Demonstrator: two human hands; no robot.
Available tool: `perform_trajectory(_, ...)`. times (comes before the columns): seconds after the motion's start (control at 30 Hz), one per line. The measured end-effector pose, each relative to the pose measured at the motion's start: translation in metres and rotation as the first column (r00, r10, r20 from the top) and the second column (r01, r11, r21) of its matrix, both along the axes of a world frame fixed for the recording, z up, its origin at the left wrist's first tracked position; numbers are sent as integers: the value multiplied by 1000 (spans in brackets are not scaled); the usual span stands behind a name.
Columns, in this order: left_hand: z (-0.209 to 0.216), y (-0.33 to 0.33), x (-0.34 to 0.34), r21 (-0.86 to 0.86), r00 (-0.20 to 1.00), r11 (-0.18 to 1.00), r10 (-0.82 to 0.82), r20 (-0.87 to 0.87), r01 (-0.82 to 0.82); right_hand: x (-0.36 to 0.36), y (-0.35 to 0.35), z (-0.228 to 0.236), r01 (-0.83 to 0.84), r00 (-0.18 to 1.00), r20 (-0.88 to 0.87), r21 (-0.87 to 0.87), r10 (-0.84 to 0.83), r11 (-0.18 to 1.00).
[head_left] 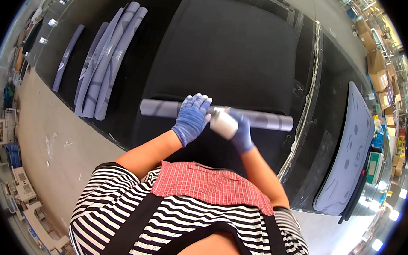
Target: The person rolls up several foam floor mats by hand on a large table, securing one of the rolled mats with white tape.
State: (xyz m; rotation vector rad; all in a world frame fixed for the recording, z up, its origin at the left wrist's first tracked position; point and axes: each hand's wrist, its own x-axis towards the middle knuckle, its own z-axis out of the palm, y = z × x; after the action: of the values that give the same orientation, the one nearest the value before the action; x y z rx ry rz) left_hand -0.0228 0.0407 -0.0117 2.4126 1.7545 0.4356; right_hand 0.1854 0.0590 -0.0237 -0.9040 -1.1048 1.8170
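Observation:
A grey mat with darker line patterns, rolled into a long tube, lies crosswise in front of me. My left hand, in a blue glove with pale fingertips, rests flat on the rolled mat, fingers stretched. My right hand, gloved alike, grips a white roll-shaped object against the tube's middle, just right of the left hand. Motion blurs the white object, so I cannot make out its exact kind. Beneath and beyond the tube spreads a large black sheet with rounded corners.
Several grey rolled mats lie bunched at the left, with a thinner roll farther left. A pale cord runs along the table's right part. At far right lies a flat grey mat beside a green box.

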Motion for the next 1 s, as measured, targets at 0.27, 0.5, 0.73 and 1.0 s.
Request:
perform_trajectory(0.27,4,93,1,-74,961,997,16,-276,-38,-15,80,-2,45,995,83,170,-60,984)
perform_trajectory(0.5,22,146,0,-92,993,990,-115,-38,111,-26,148,-22,69,943,255,478,-213,876)
perform_trajectory(0.73,-6,188,-4,-209,957,976,2,-291,-65,-40,127,5,-87,989,117,-37,91,995)
perform_trajectory(1.0,64,173,-64,-349,990,928,140,-2,-132,76,-24,15,245,831,500,65,-245,967)
